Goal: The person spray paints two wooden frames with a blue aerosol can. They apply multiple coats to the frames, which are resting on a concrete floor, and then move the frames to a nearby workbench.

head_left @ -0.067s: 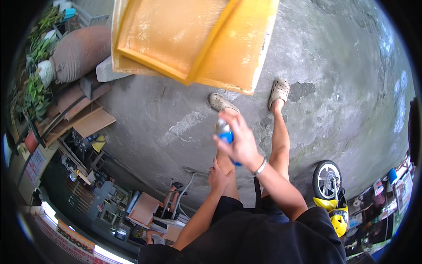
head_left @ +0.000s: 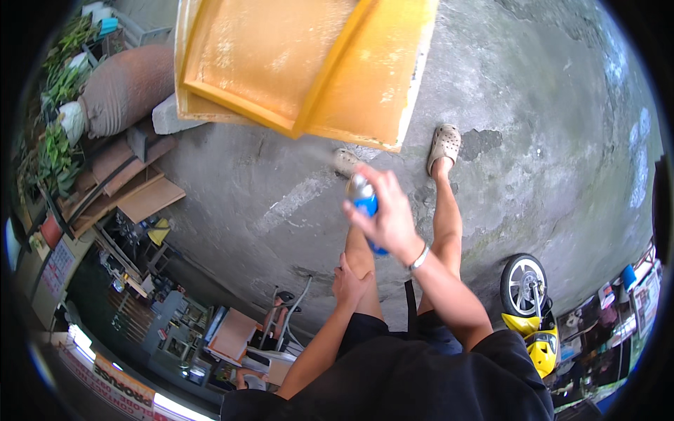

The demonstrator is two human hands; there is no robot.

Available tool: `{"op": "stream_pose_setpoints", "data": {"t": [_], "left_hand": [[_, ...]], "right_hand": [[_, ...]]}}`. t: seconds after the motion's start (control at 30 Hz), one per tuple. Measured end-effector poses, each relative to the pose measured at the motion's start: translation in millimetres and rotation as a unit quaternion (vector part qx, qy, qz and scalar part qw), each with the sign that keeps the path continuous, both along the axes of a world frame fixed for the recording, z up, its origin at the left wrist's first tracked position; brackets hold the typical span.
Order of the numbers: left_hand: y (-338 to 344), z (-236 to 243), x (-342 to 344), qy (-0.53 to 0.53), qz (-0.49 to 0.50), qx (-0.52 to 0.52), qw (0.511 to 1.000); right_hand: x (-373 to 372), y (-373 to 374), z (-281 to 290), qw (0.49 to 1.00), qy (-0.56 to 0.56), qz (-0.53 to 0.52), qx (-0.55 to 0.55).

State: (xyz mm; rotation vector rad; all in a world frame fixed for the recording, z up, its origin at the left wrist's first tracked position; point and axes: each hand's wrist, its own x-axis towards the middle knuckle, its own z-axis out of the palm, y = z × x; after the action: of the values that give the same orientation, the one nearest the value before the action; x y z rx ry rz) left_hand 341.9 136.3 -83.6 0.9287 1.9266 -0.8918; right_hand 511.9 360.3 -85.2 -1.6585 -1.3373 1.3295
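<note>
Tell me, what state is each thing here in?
Spray can: tilted, held; faint haze beyond its top, perhaps spray.
Right hand: wrapped around the can.
Left hand: resting on the left leg.
Yellow tray-like piece: rimmed, patchy with pale marks.
Beige clogs: worn.
Light tube: lit.
Concrete ground: worn, stained.

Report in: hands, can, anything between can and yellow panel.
Right hand round can. Left hand on left leg. In view, left shoe between can and yellow panel.
</note>
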Motion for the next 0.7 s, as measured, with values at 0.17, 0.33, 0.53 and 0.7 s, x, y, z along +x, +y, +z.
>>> {"op": "stream_pose_setpoints", "data": {"t": [0.17, 0.33, 0.53, 0.7], "left_hand": [[7.2, 4.2, 15.4, 0.003, -0.011, -0.018, 1.000], [9.2, 1.1, 30.6, 0.004, -0.013, -0.033, 0.999], [6.5, -2.9, 31.4, -0.001, 0.024, -0.041, 0.999], [10.4, 1.5, 23.1, 0.009, 0.031, -0.052, 0.998]], "right_hand": [[84.7, 115.6, -44.9, 0.976, -0.085, -0.145, 0.138], [167.3, 217.8, -47.7, 0.913, -0.143, -0.293, 0.243], [170.5, 219.2, 4.9, 0.946, -0.166, -0.216, 0.175], [96.4, 134.3, 60.0, 0.989, -0.112, -0.007, 0.096]]}}
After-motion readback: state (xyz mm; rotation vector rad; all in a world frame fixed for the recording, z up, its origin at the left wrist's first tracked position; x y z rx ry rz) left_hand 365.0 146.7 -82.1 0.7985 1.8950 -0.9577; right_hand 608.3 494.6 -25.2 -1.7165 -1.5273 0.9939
